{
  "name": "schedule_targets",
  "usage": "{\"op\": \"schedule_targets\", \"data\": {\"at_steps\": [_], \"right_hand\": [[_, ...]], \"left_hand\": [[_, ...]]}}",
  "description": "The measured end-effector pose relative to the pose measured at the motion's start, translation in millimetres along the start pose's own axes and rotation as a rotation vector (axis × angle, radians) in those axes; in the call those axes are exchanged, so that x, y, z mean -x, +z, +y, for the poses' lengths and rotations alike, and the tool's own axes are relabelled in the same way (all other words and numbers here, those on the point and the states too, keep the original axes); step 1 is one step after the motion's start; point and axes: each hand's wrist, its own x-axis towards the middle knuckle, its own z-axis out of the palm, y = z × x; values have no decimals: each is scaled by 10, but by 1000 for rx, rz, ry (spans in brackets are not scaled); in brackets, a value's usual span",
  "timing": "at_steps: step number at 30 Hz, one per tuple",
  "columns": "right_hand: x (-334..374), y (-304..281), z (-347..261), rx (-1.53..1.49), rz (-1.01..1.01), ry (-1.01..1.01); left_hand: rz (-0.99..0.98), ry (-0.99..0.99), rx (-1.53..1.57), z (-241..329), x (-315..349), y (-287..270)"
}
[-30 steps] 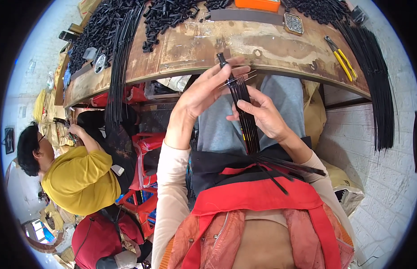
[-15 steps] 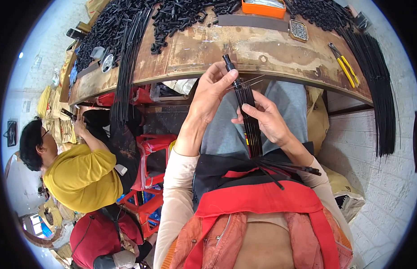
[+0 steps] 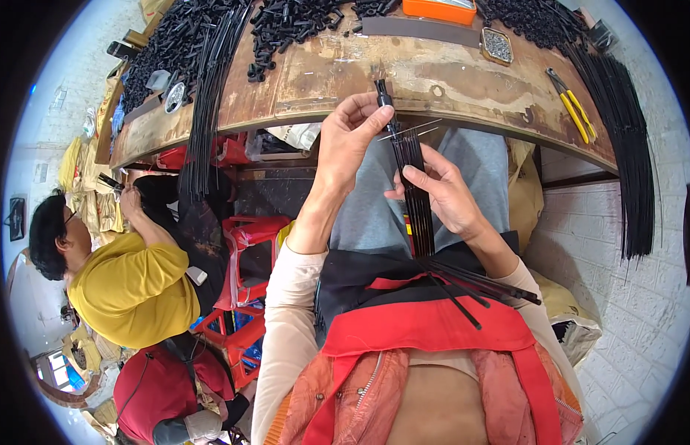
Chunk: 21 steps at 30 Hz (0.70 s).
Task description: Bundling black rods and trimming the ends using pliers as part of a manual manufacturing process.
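My left hand (image 3: 350, 141) pinches the top end of a bundle of thin black rods (image 3: 413, 185), near a small black cap piece at its tip. My right hand (image 3: 441, 194) grips the same bundle lower down, with thin silver wires sticking out sideways between the two hands. The rods run down over my lap, and several loose black rods (image 3: 478, 278) lie fanned across my red apron. Both hands are just in front of the worn wooden workbench edge (image 3: 464, 122).
The workbench holds heaps of small black parts (image 3: 286, 22), long black rod bundles at left (image 3: 211, 96) and right (image 3: 619, 141), yellow-handled pliers (image 3: 571, 111), an orange tray (image 3: 440, 9) and a small tin (image 3: 496, 44). A person in yellow (image 3: 130, 285) sits at my left beside red crates (image 3: 245, 245).
My hands and the rod bundle have lifted slightly toward the bench edge, the left hand sliding up to the bundle's top. The person in yellow has shifted a little.
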Motion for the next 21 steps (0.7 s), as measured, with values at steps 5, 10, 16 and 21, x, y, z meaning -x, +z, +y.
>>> {"op": "schedule_targets", "data": {"at_steps": [5, 10, 16, 21], "right_hand": [[-19, -36, 19, -26, -14, 0], [-24, -64, 11, -72, -22, 17], [-29, -63, 3, -72, -12, 1], [-40, -69, 26, -56, -7, -4]], "left_hand": [[-45, 34, -100, -15, -40, -63], [-134, -12, -28, -9, -51, -85], [-160, -23, -36, 19, 6, -45], [-20, -57, 11, 29, 69, -7]]}}
